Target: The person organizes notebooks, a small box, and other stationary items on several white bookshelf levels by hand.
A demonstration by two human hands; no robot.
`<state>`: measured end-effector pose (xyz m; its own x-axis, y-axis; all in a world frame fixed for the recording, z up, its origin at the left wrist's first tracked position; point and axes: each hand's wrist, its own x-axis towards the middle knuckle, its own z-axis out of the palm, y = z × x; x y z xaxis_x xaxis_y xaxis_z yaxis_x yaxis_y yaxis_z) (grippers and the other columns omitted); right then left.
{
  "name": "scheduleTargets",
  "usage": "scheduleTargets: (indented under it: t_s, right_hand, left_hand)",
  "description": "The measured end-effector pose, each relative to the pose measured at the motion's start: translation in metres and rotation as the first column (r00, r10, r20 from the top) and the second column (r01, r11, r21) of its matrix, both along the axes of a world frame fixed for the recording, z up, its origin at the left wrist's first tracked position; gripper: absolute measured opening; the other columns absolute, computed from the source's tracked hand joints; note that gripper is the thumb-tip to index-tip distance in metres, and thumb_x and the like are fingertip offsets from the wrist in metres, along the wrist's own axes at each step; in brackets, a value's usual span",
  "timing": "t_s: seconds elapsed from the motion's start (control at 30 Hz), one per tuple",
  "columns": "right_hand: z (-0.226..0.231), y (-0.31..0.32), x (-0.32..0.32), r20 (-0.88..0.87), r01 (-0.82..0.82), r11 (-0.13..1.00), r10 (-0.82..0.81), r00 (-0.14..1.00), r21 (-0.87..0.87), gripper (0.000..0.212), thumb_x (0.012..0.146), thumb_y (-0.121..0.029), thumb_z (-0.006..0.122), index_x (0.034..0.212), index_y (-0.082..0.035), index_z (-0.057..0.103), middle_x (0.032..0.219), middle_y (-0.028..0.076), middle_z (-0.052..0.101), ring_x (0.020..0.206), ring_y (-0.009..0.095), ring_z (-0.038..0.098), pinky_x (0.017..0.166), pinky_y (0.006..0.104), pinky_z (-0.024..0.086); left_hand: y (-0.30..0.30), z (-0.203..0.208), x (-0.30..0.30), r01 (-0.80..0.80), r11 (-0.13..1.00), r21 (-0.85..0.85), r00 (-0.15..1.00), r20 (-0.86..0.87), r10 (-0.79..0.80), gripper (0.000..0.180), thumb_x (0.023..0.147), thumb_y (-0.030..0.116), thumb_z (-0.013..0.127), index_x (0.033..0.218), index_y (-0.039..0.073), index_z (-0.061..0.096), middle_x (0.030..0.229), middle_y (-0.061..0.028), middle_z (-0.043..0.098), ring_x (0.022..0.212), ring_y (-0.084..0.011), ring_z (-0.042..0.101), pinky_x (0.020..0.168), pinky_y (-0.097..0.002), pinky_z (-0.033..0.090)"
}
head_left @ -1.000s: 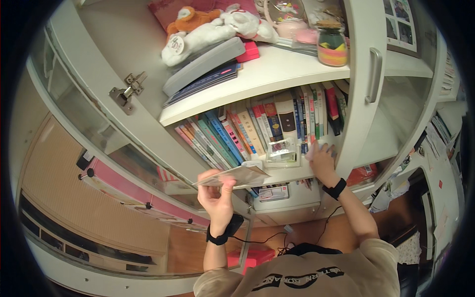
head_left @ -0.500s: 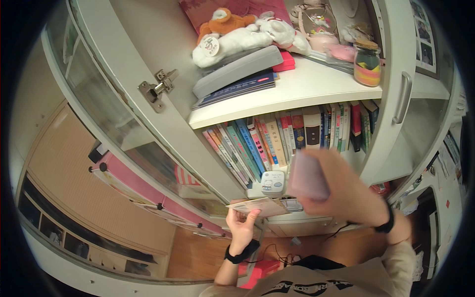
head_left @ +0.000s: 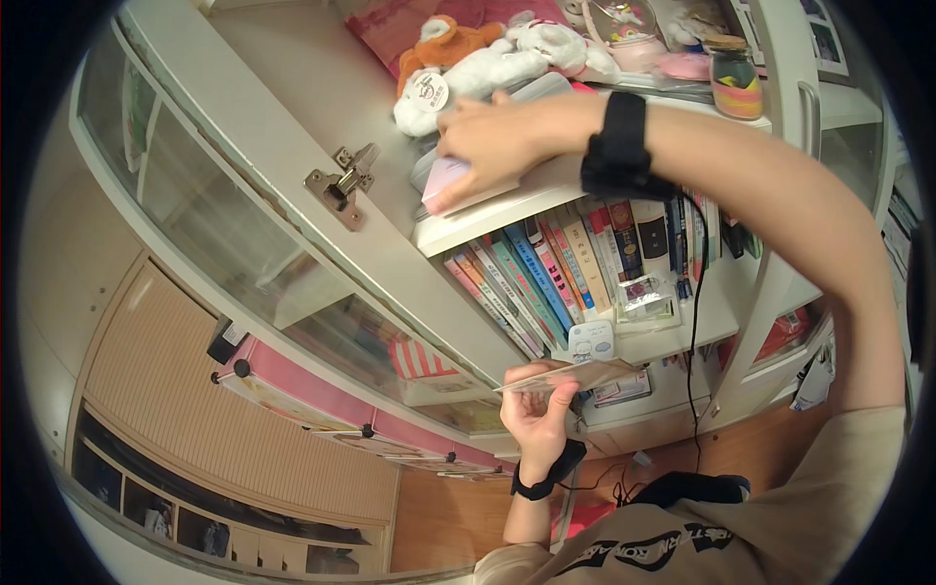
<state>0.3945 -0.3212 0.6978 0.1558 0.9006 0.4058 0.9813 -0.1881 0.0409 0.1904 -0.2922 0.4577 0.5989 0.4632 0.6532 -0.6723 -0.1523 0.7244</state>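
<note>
My right hand (head_left: 502,136) reaches onto the upper shelf, its fingers around a pale pink flat block (head_left: 448,180) at the shelf's left front. Behind that hand, partly hidden, lies a grey flat case (head_left: 546,88). Lower down, my left hand (head_left: 538,405) pinches a thin tan card or booklet (head_left: 609,371) between thumb and fingers, held nearly level. Just beyond the card, a small white tin (head_left: 591,341) with a cartoon picture stands at the lower shelf's front, near a clear packet (head_left: 647,300) in front of the books.
Upright books (head_left: 546,273) line the lower shelf. Plush toys (head_left: 487,73), a snow globe (head_left: 624,29) and a corked jar of coloured sand (head_left: 735,83) occupy the upper shelf. An open glass door (head_left: 224,195) with a metal hinge (head_left: 341,185) stands left. A black cable (head_left: 694,341) hangs from my right wrist.
My right hand has moved up and left with the pink block, from before the lower books to the upper shelf. My left hand still holds the card. The view has shifted somewhat.
</note>
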Motion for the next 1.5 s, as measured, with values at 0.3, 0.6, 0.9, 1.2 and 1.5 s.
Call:
scheduleTargets:
  t_s: [0.3, 0.6, 0.9, 1.2, 1.5]
  right_hand:
    - [0.029, -0.033, 0.048, 0.24, 0.305, 0.93, -0.255, 0.937, -0.206, 0.053, 0.07, -0.006, 0.071, 0.121, -0.003, 0.058, 0.116, 0.014, 0.059, 0.11, 0.031, 0.059, 0.087, 0.0412, 0.052]
    - [0.022, -0.039, 0.073, 0.588, 0.112, 0.992, -0.128, 0.799, 0.064, 0.03, 0.076, -0.004, 0.069, 0.101, 0.004, 0.054, 0.096, 0.015, 0.061, 0.084, 0.032, 0.068, 0.068, 0.0381, 0.057]
    - [0.065, -0.102, 0.03, 0.371, 0.079, 0.952, -0.191, 0.909, 0.296, 0.02, 0.079, -0.01, 0.058, 0.089, 0.006, 0.063, 0.082, 0.024, 0.066, 0.078, 0.039, 0.067, 0.069, 0.0461, 0.053]
    - [0.038, -0.133, 0.019, 0.434, 0.133, 0.97, -0.211, 0.876, 0.203, 0.018, 0.082, -0.012, 0.063, 0.092, 0.003, 0.064, 0.084, 0.022, 0.068, 0.08, 0.034, 0.069, 0.071, 0.0424, 0.056]
    - [0.012, -0.105, 0.051, 0.649, 0.033, 0.954, -0.228, 0.726, 0.299, 0.021, 0.077, -0.009, 0.067, 0.096, -0.002, 0.062, 0.08, 0.014, 0.068, 0.076, 0.028, 0.069, 0.064, 0.0368, 0.056]
  left_hand:
    - [0.016, 0.06, 0.015, -0.339, 0.879, 0.336, 0.939, 0.174, 0.296, 0.032, 0.089, 0.018, 0.067, 0.109, -0.004, 0.056, 0.12, -0.0154, 0.054, 0.105, -0.0228, 0.055, 0.09, -0.0363, 0.046]
    - [0.023, 0.137, 0.059, -0.152, 0.975, 0.16, 0.988, 0.011, 0.152, 0.043, 0.091, 0.007, 0.063, 0.129, -0.004, 0.048, 0.12, -0.0111, 0.059, 0.109, -0.0181, 0.055, 0.098, -0.0295, 0.04]
    - [0.055, 0.21, 0.086, -0.077, 0.976, -0.203, 0.979, -0.201, 0.036, 0.029, 0.088, 0.001, 0.06, 0.114, -0.009, 0.055, 0.111, -0.0153, 0.064, 0.1, -0.0226, 0.064, 0.089, -0.0322, 0.053]
    - [0.021, 0.155, 0.031, -0.079, 0.993, -0.083, 0.996, -0.044, 0.076, 0.045, 0.09, -0.005, 0.056, 0.133, -0.008, 0.042, 0.124, -0.0167, 0.059, 0.11, -0.0208, 0.06, 0.096, -0.0311, 0.05]
    - [-0.045, -0.024, -0.005, 0.44, 0.674, -0.594, 0.754, -0.164, -0.636, 0.066, 0.089, -0.008, 0.055, 0.147, 0.004, 0.027, 0.139, -0.0132, 0.049, 0.127, -0.0237, 0.05, 0.105, -0.0358, 0.041]
